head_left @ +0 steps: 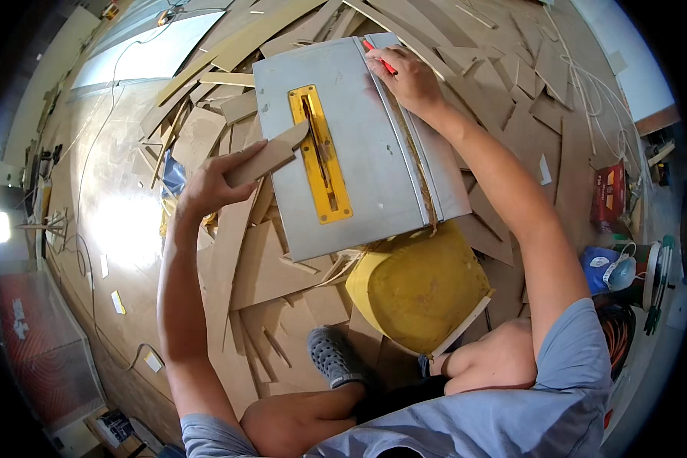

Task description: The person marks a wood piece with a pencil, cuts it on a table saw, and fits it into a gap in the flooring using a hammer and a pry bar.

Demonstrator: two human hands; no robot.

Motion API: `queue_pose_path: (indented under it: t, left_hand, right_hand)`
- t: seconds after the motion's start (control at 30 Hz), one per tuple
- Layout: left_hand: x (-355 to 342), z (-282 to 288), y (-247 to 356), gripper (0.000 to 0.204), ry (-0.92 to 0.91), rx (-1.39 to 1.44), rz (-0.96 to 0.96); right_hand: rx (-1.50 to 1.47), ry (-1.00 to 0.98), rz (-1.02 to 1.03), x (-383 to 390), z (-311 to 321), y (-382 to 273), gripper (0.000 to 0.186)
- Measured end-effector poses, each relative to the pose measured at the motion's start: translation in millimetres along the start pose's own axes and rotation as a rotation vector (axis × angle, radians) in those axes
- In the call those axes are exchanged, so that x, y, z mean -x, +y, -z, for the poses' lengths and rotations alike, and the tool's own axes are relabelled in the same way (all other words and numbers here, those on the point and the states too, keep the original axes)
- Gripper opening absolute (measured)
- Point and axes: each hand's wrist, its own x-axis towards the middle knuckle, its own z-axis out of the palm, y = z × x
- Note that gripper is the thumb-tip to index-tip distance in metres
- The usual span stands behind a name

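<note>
Gripping a short brown board [271, 158] in the left hand [214, 179], crosswise to the yellow insert [333, 174].
Closed around the board's lower-left end, with thumb and fingers on opposite edges. Extending from that hand toward upper right, with long axis slanting across the insert's lengthwise line and rounded tip over its left side, close beside the slot; cannot tell whether touching. Nearer by far to the left hand than to the right hand [408, 80]; well apart with the latter, at the far right of the grey metal surface [374, 164], pinching a red pencil-like tool [390, 69].
</note>
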Motion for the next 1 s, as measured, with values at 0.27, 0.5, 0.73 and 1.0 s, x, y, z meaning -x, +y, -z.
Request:
queue_pose_path:
  t: [0.27, 0.5, 0.73, 1.0]
  left_hand:
    - [8, -19, -4, 0.073, 0.274, -0.009, 0.0]
    - [23, -18, 22, 0.082, 0.462, 0.046, 0.165]
    - [5, 42, 78, 0.081, 0.711, 0.266, 0.224]
    - [107, 208, 199, 0.062, 0.989, 0.568, 0.528]
  right_hand:
    - [-0.022, 0.051, -0.013, -28, -17, 20, 0.024]
    - [-0.015, -0.573, -0.281, -113, -65, 57, 0.056]
    - [0.092, -0.938, -0.378, -169, -41, 122, 0.068]
    - [-0.737, -0.142, -1.11, 17, 120, 3, 0.027]
